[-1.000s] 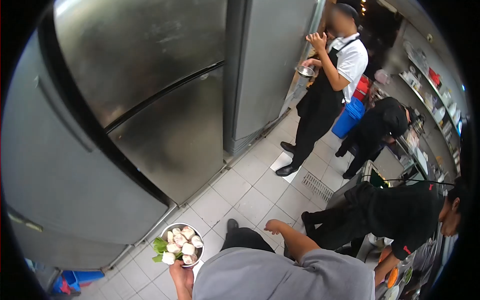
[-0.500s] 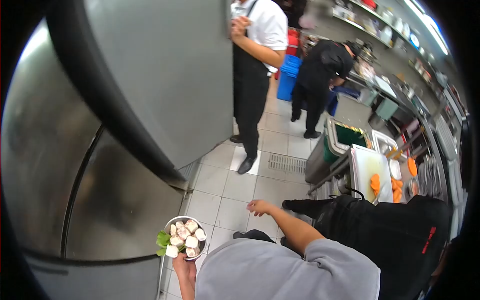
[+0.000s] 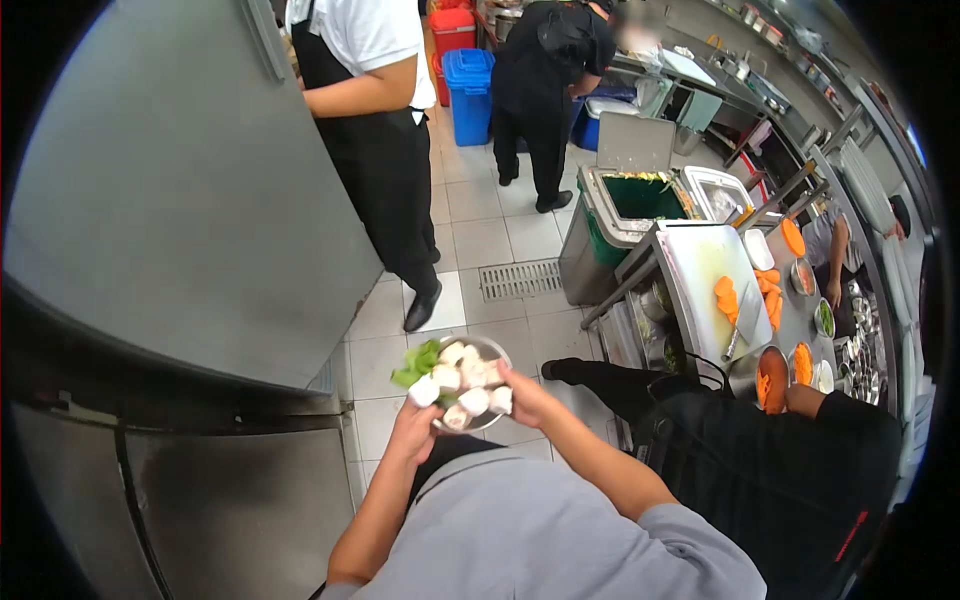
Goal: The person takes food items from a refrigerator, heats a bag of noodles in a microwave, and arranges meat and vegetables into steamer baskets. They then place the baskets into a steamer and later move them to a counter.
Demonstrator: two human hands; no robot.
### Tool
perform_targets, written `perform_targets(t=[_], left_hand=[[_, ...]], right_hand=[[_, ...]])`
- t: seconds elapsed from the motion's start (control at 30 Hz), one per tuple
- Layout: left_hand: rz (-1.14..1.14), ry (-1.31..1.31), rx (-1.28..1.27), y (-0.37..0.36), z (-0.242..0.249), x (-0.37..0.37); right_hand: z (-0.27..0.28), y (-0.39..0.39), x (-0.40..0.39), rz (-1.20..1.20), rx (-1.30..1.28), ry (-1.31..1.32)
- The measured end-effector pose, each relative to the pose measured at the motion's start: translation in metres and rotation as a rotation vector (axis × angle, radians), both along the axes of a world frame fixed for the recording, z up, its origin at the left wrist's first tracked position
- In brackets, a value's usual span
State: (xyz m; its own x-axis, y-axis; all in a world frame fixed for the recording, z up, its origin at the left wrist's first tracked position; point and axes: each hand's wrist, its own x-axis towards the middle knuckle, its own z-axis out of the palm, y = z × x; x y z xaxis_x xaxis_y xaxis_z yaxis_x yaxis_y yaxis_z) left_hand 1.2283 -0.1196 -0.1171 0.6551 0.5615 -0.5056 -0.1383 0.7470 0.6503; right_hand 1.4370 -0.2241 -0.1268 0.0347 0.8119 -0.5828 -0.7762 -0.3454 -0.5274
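Observation:
In front of my body, a round metal bowl [image 3: 490, 346] is held between both hands. It is filled with white chunks [image 3: 446, 377], some with pinkish-brown marks. A green leafy vegetable [image 3: 418, 362] sticks out over its left side. My left hand [image 3: 412, 432] is closed on the bowl's lower left edge, with the thumb near a white chunk. On the opposite side, my right hand [image 3: 527, 396] grips the right rim, its fingers partly hidden by the bowl and chunks.
A person in a black apron [image 3: 375, 190] stands by the open grey refrigerator door [image 3: 190, 180]. Another bends farther back. To the right, a person in black [image 3: 770, 470] stands by a cutting board [image 3: 690, 255] with a knife [image 3: 742, 325] and orange pieces. A lined bin [image 3: 590, 225] stands beyond.
The bowl has moved right, from beside the refrigerator to in front of my body. My right hand, free before, now holds it too. The view has turned right.

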Motion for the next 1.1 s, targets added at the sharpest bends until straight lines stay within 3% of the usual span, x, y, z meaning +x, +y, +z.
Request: perform_targets(t=[0.1,0.33,0.53,0.77,0.97,1.1], left_hand=[[-0.201,-0.036,0.027,0.074,-0.018,0.042],[-0.565,-0.223,0.081,0.243,0.009,0.131],[-0.674,-0.170,0.072,0.345,0.000,0.222],[-0.570,-0.016,0.035,0.420,-0.034,0.322],[-0.382,0.082,0.051,0.489,-0.053,0.452],[-0.207,0.172,0.005,0.524,-0.034,0.560]], right_hand=[[-0.006,0.045,0.030,-0.195,-0.013,-0.056],[0.001,0.159,0.099,-0.525,0.001,-0.069],[-0.005,0.223,0.194,-0.725,0.062,-0.038],[-0.031,0.310,0.357,-0.872,0.078,-0.129],[-0.046,0.413,0.538,-0.704,0.094,-0.112],[-0.034,0.478,0.651,-0.516,0.059,-0.133]])
